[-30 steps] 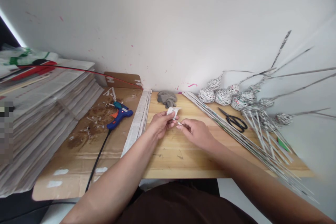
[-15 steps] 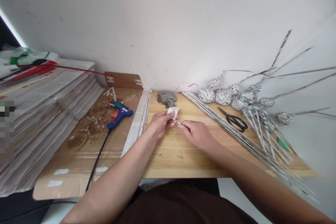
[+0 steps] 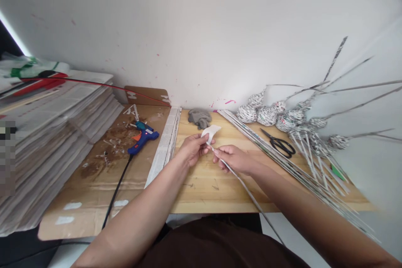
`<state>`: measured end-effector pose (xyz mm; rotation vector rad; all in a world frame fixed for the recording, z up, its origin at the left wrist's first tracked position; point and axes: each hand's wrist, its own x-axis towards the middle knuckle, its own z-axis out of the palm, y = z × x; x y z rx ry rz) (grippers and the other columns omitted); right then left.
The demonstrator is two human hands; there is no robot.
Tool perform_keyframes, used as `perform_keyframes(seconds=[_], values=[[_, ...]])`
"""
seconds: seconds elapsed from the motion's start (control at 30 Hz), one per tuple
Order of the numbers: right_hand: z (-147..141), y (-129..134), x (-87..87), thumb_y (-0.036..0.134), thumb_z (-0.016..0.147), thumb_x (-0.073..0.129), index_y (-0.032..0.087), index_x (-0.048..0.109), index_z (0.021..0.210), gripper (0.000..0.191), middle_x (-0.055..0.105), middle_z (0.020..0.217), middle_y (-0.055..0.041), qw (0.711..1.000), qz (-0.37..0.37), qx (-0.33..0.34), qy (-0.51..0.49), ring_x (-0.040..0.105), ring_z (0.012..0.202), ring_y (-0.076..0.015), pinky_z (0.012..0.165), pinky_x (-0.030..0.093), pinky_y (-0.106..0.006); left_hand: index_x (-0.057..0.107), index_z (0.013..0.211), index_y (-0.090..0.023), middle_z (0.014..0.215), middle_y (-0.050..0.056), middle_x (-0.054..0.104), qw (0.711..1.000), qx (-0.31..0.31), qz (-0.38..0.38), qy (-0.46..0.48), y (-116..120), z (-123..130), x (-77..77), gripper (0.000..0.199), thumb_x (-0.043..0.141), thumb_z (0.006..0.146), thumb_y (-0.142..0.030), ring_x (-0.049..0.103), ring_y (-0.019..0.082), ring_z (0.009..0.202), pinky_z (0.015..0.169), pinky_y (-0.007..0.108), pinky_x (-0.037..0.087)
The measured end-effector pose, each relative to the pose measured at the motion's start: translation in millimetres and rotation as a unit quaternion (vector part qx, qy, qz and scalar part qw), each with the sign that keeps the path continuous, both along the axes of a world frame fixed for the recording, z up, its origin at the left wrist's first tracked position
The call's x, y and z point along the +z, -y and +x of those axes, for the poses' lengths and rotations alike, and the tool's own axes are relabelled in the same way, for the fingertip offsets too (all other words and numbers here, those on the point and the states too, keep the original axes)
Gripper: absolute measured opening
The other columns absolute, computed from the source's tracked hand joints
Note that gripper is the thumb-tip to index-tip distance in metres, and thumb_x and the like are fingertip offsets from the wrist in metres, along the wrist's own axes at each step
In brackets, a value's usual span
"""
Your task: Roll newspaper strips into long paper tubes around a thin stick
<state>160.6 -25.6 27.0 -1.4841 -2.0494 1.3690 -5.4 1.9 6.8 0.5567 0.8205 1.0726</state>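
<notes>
Over the middle of the wooden table, my left hand [image 3: 195, 150] pinches a white paper strip [image 3: 212, 132], whose loose end curls up past the fingertips. From that strip a long, thin rolled paper stick [image 3: 249, 191] slants down to the right, past the table's front edge. My right hand [image 3: 229, 158] is closed around this stick near its upper end, thumb and fingers close to the left hand's fingertips. Whether a thin rod lies inside the roll I cannot tell. A crumpled grey cloth [image 3: 200, 118] lies just behind my left hand.
Left, a blue glue gun [image 3: 143, 139] lies on stained cardboard [image 3: 94, 201] beside stacked newspapers [image 3: 63, 134]. Paper strips [image 3: 163, 146] border the cardboard. Right are paper sticks [image 3: 270, 155], black scissors [image 3: 279, 144] and several woven paper shapes [image 3: 266, 116] against the wall.
The paper strip now stands out longer and flatter from my left hand. My right hand has turned, and the long paper stick has come into view beneath it.
</notes>
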Motion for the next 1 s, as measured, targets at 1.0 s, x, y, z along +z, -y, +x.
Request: perform_keyframes(seconds=[1.0], values=[[-2.5,2.2,-1.5,0.045,0.089,0.041,0.017,0.059,0.076,0.036,0.059,0.067,-0.0033,0.961,0.265,-0.007,0.084,0.052,0.062,-0.0138,0.06,0.036,-0.026,0.063,0.079,-0.004,0.073,0.011,0.068,0.999,0.002,-0.019,0.031,-0.2,-1.2,4.2,0.007,0.062,0.078,-0.011,0.06,0.007,0.049,0.046,0.013,0.052]])
